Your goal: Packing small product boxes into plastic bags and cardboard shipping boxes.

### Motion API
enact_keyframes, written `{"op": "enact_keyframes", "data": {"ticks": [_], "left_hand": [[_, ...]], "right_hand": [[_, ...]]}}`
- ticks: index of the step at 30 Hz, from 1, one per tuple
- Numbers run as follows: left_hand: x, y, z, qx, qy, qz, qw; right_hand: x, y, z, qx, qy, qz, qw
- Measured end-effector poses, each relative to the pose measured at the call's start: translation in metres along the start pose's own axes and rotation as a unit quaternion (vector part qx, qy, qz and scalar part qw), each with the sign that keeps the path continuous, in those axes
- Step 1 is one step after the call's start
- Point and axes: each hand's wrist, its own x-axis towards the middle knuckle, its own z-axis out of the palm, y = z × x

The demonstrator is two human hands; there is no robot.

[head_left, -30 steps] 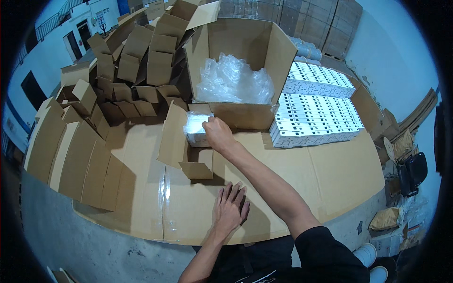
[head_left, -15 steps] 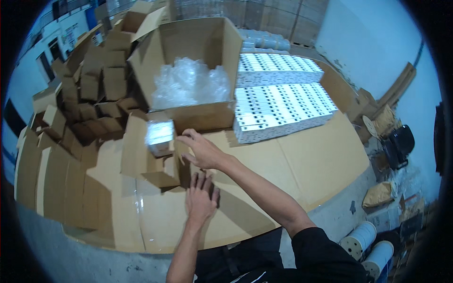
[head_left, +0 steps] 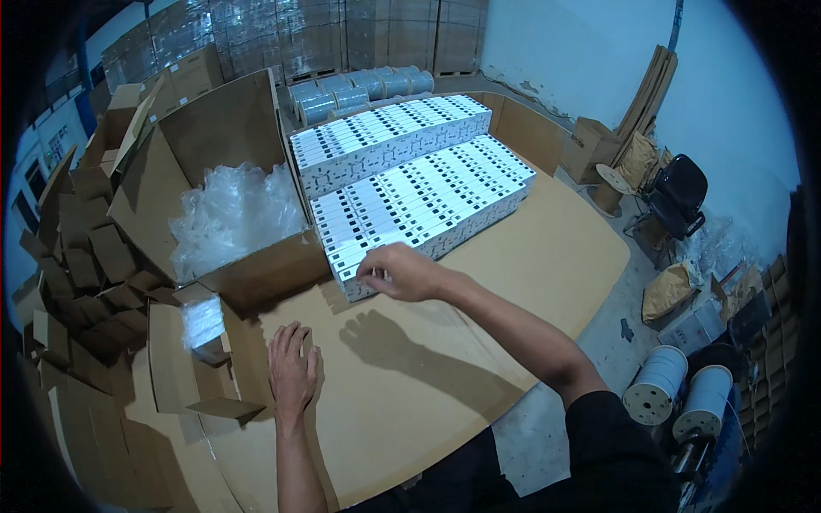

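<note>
My right hand (head_left: pixel 400 272) reaches to the near corner of a stack of flat white boxes (head_left: pixel 419 192) and pinches the edge of the front one. My left hand (head_left: pixel 292 369) lies flat, fingers apart, on the cardboard-covered table (head_left: pixel 479 333). Just left of that hand sits a small open brown carton (head_left: pixel 192 359) with a clear plastic-wrapped item (head_left: pixel 203 321) inside it. Behind it stands a large open cardboard box (head_left: pixel 214 171) filled with clear plastic bags (head_left: pixel 235 218).
Piles of small folded brown cartons (head_left: pixel 77 265) crowd the left side. Wrapped rolls (head_left: pixel 359 85) and stacked cartons line the back wall. Right of the table are a black chair (head_left: pixel 676 197), sacks (head_left: pixel 671 291) and two white spools (head_left: pixel 680 398) on the floor.
My right hand left the small carton with the wrapped item and moved right to the white boxes. My head turned right, so the view shifted. The left hand stayed flat on the table.
</note>
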Motion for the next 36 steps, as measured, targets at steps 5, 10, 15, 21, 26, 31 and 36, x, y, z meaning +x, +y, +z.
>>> {"op": "enact_keyframes", "data": {"ticks": [5,10,15,21,26,31,36], "left_hand": [[0.002,0.0,-0.002,-0.005,-0.002,0.009,1.0],[0.0,-0.002,-0.004,-0.006,0.005,0.006,1.0],[0.005,0.001,-0.004,-0.016,-0.008,0.015,1.0],[0.005,-0.003,-0.004,-0.007,-0.004,0.003,1.0],[0.007,-0.003,-0.004,-0.014,-0.004,0.0,1.0],[0.005,-0.004,-0.005,-0.004,-0.007,-0.008,1.0],[0.005,-0.004,-0.004,-0.023,-0.008,-0.008,1.0]], "right_hand": [[0.044,0.018,-0.033,-0.007,0.139,0.035,0.99],[0.11,0.06,-0.034,-0.06,0.141,0.076,0.985],[0.156,0.087,-0.02,-0.117,0.151,0.165,0.968],[0.181,0.083,0.0,-0.15,0.183,0.188,0.953],[0.177,0.09,0.007,-0.132,0.251,0.156,0.946],[0.177,0.089,0.01,-0.151,0.28,0.135,0.938],[0.179,0.104,0.009,-0.199,0.288,0.074,0.934]]}}
